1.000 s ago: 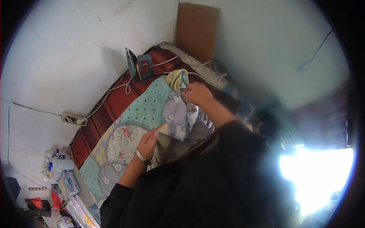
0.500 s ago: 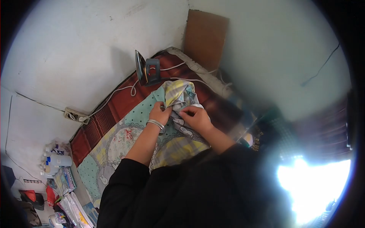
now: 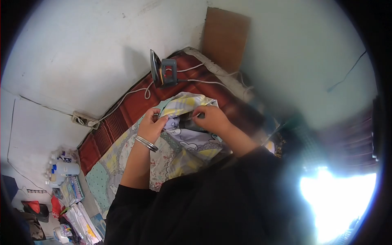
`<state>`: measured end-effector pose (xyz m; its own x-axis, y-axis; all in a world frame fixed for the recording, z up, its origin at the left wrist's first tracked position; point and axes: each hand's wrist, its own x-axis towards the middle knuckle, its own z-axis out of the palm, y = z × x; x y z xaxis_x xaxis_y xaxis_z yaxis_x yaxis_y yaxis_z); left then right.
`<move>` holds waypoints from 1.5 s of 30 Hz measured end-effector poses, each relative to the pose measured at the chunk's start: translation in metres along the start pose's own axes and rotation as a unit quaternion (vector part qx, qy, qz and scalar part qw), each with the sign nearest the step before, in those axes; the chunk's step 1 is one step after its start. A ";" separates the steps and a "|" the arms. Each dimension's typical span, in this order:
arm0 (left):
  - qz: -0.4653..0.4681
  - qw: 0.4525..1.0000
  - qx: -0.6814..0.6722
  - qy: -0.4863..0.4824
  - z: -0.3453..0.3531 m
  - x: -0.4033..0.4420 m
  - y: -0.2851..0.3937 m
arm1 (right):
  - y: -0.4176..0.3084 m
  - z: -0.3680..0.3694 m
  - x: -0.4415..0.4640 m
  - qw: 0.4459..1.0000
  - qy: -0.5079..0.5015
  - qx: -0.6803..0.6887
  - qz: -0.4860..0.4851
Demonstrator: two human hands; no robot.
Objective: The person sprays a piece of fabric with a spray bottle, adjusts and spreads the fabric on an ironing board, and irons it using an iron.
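Observation:
A large printed cloth with yellow plaid, mint dotted and bunny-patterned areas lies spread before me, its far part gathered into raised folds. My left hand, with silvery bangles at the wrist, pinches the left side of these folds between thumb and fingers. Opposite it, my right hand is closed on the cloth's right edge, and the fold gapes between both hands, showing the cloth's inner side. Beyond the cloth, an iron stands on its heel, apart from both hands.
A dark red striped cover lies beneath the cloth. The iron's pale cord loops over it towards a wall socket. A brown board leans in the corner. Bottles and folded packets stand at lower left.
My hands have moved apart, the left going leftward and the right slightly rightward and up. The bunched cloth between them has spread wider and opened. The view has shifted slightly.

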<state>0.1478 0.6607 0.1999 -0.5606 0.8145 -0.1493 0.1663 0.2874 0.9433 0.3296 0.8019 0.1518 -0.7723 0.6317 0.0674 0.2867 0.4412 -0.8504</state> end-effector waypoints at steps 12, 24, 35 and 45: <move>0.224 0.932 0.237 0.161 0.007 0.006 0.014 | -0.011 0.061 0.002 0.994 -0.071 0.086 -0.003; 0.255 0.928 0.220 0.157 0.014 -0.006 0.046 | -0.053 0.120 0.045 0.901 -0.362 -0.222 -0.086; 0.130 0.958 0.246 0.072 -0.030 -0.018 0.028 | -0.012 -0.012 -0.006 0.985 -0.007 -0.139 -0.103; 0.066 0.921 0.380 0.049 -0.048 -0.015 0.067 | 0.024 -0.001 0.063 0.990 0.114 0.071 -0.049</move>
<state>0.1285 0.6432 0.2798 -0.5593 0.8288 0.0152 0.7375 0.4892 0.4656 0.2882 0.8533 0.1366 -0.6392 0.7254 0.2554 0.1220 0.4236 -0.8976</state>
